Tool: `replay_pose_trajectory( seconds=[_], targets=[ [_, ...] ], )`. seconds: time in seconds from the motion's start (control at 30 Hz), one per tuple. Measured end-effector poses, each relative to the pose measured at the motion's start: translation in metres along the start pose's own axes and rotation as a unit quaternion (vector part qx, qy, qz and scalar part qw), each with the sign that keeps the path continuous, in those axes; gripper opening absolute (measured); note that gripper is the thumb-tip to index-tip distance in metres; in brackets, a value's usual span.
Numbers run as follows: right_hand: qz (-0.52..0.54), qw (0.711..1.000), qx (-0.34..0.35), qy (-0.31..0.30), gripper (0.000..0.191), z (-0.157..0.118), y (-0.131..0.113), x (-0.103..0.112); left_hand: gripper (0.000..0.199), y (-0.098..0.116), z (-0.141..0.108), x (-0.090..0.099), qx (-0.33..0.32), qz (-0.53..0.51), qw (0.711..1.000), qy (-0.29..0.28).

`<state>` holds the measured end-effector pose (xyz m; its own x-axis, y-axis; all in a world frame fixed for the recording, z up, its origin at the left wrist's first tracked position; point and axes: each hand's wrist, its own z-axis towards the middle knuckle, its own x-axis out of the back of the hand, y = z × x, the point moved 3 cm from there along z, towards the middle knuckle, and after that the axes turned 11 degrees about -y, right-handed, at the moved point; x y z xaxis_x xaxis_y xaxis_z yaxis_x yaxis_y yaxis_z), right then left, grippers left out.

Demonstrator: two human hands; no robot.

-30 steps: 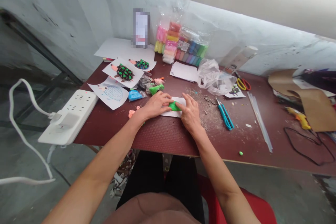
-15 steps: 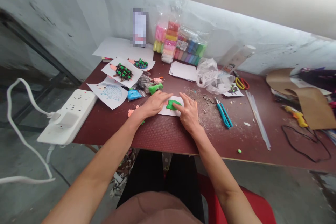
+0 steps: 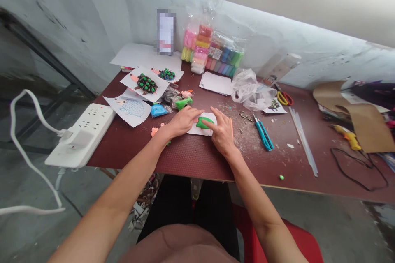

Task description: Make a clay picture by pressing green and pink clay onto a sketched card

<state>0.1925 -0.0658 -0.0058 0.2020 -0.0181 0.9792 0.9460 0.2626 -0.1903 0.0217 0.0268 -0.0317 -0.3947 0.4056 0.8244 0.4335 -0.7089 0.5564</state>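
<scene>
A flattened patch of green modelling clay lies on a small white sheet of paper near the table's front edge. From the left, my left hand lies over the paper's edge, fingers stretched out beside the clay. My right hand reaches in from the other side. One of its fingers presses on the clay, while the others extend past the paper's right edge. Part of the paper is hidden under both hands. Lumps of peach clay sit by my left wrist.
Hedgehog pictures and a blue clay packet lie left. Bagged coloured clay stands against the wall. Rightward are a teal utility knife, seeds, scissors, glue sticks and a yellow glue gun. A power strip overhangs the left edge.
The green clay's left end looks smoother and less notched than before. Both hands stay in nearly the same place, and the whole view has shifted slightly.
</scene>
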Motion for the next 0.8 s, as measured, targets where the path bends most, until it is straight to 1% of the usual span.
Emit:
replay_pose_trajectory(
  seconds=[0.07,0.2,0.3,0.43,0.57,0.67,0.8],
  targets=[
    [-0.011,1.000,-0.006,-0.004,0.043,-0.003,-0.001,0.003,0.046,0.000,0.000,0.000,0.001,0.001,1.000,-0.007],
    [-0.027,0.999,0.008,-0.019,0.040,-0.009,-0.005,0.002,0.046,0.001,0.000,0.002,0.005,0.007,1.000,-0.015],
    [-0.018,1.000,0.011,0.004,0.042,-0.010,-0.002,0.000,0.046,0.005,-0.001,0.005,0.009,0.008,1.000,-0.015],
    [-0.013,0.998,-0.025,0.048,0.040,-0.010,0.009,-0.006,0.047,0.010,-0.001,0.008,0.016,0.009,1.000,-0.025],
    [-0.022,0.998,-0.047,0.033,0.037,-0.009,0.012,-0.011,0.048,0.010,-0.002,0.008,0.023,0.014,0.999,-0.027],
    [-0.019,0.998,-0.059,0.024,0.037,-0.009,0.012,-0.010,0.048,0.007,-0.001,0.006,0.022,0.016,0.999,-0.027],
    [-0.018,0.995,-0.074,0.058,0.039,-0.010,0.015,-0.008,0.048,0.004,0.000,0.003,0.017,0.020,0.999,-0.026]
  ],
)
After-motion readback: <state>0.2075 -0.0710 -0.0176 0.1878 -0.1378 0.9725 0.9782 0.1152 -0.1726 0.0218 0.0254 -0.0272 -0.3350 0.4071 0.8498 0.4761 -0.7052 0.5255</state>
